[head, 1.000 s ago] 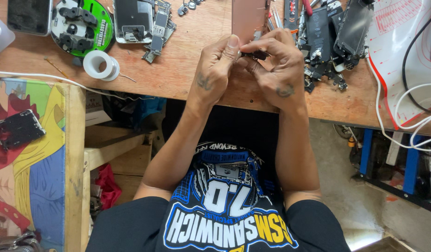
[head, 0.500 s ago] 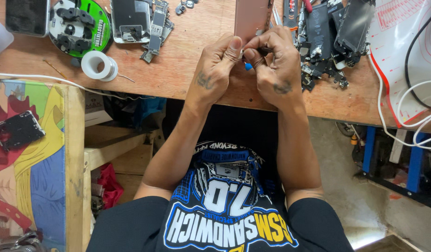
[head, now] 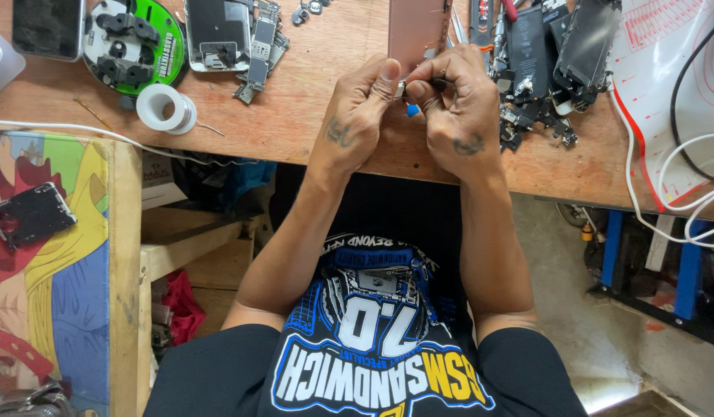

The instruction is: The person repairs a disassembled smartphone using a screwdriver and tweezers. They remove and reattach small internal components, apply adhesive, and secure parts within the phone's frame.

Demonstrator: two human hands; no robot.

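Starting at the far left, a dark phone (head: 48,27) lies on the wooden bench (head: 326,69), beside a green round tool holder (head: 133,42); a white solder reel (head: 165,106) sits just below it, and an opened phone chassis (head: 225,35) lies to its right; at the middle the left hand (head: 357,116) and right hand (head: 457,108) meet, fingertips pinched together on a small metal part (head: 401,89) — a blue bit (head: 412,110) shows just under it; a pink phone back (head: 418,31) lies just beyond; loose dark phone parts (head: 542,62) crowd the right.
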